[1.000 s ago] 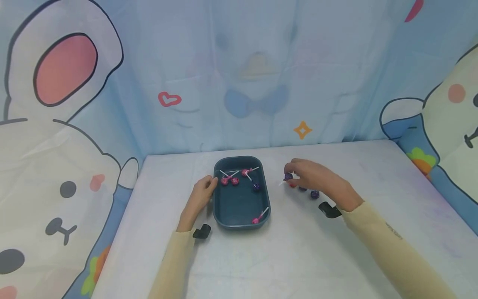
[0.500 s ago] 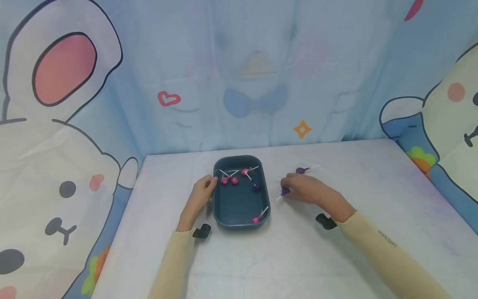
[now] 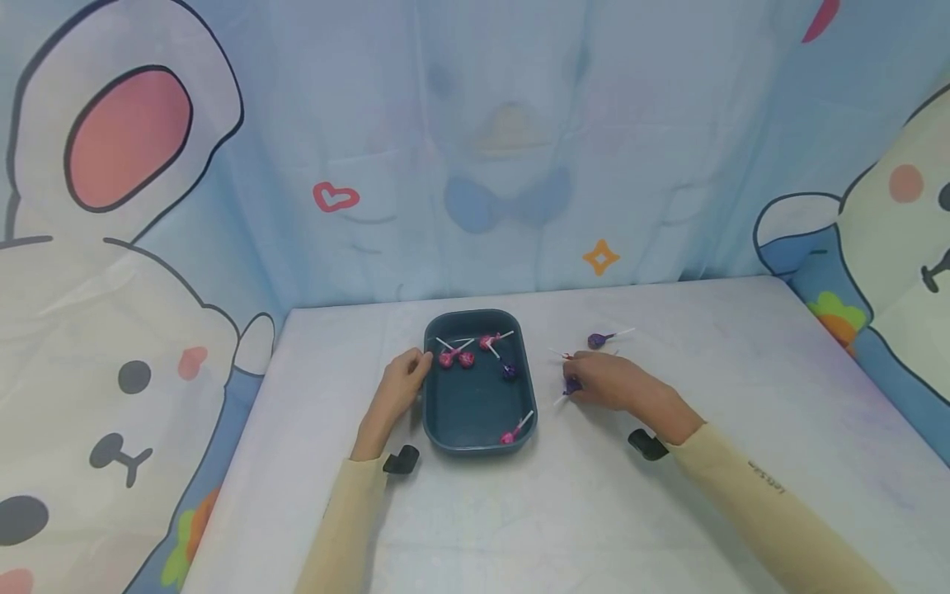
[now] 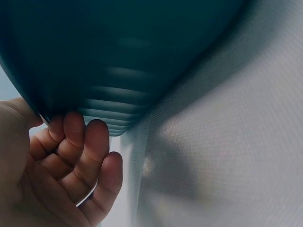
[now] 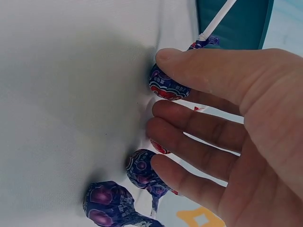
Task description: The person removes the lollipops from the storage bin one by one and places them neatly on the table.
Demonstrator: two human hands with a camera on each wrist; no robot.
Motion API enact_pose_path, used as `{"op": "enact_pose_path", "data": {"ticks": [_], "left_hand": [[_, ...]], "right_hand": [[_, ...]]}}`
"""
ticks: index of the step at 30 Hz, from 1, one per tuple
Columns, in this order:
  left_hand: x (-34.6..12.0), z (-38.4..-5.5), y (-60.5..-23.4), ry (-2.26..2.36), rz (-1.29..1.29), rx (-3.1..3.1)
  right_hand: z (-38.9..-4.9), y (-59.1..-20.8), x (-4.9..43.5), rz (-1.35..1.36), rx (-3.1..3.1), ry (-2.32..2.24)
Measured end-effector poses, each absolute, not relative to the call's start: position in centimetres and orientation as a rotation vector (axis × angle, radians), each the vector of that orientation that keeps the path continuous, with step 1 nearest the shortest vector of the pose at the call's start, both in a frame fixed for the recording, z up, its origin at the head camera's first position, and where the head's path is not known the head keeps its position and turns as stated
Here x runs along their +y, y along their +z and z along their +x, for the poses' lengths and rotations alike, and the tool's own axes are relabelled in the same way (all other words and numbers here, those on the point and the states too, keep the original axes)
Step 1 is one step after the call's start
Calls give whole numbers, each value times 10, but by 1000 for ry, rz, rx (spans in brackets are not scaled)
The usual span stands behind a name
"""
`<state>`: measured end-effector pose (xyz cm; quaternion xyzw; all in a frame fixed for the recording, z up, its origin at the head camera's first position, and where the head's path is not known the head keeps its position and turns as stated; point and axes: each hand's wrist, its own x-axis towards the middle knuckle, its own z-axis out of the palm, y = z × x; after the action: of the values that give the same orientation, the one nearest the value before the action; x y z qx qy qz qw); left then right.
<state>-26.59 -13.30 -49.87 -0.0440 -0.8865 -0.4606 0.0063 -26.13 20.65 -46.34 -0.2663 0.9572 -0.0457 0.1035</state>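
Observation:
My left hand (image 3: pixel 402 386) grips the left rim of a dark teal rectangular tray (image 3: pixel 478 425). In the left wrist view, its thumb is at the rim and the curled fingers touch the tray's outer wall (image 4: pixel 118 52). To the tray's right, my right hand (image 3: pixel 616 384) pinches a purple-wrapped lollipop (image 5: pixel 166 88) between thumb and index finger, close to the table. Its other fingers are spread beside a partly hidden red lollipop (image 5: pixel 159 147) and another purple lollipop (image 5: pixel 142 166). Farther back, one more purple lollipop (image 3: pixel 597 340) lies with its stick pointing right.
Inside the tray lie several pink lollipops, among them one near the front corner (image 3: pixel 508 436), and a purple lollipop (image 3: pixel 509 372). A white cloth covers the table (image 3: pixel 460 520). Behind it hangs a blue printed curtain (image 3: pixel 512 148).
My right hand has come nearer the front of the table, uncovering the purple lollipop at the back. It now pinches a nearer purple one. The left hand and tray have stayed still.

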Motion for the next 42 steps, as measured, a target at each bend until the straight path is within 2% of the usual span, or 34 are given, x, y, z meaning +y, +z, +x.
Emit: {"op": "enact_pose_path", "data": {"ticks": [13,29,42], "left_hand": [[-133,-265,-498,-1475,-138,-2759],[-134,-268,-499,-1478,-123,-2760],[-134,-269,-499,-1484,-145,-2751]], "right_hand": [[-262,-456,199,-665,2801,-138],[-270,-407,194,-648,2866,-223],[-270,-403,181,-695,2837,-228]]}}
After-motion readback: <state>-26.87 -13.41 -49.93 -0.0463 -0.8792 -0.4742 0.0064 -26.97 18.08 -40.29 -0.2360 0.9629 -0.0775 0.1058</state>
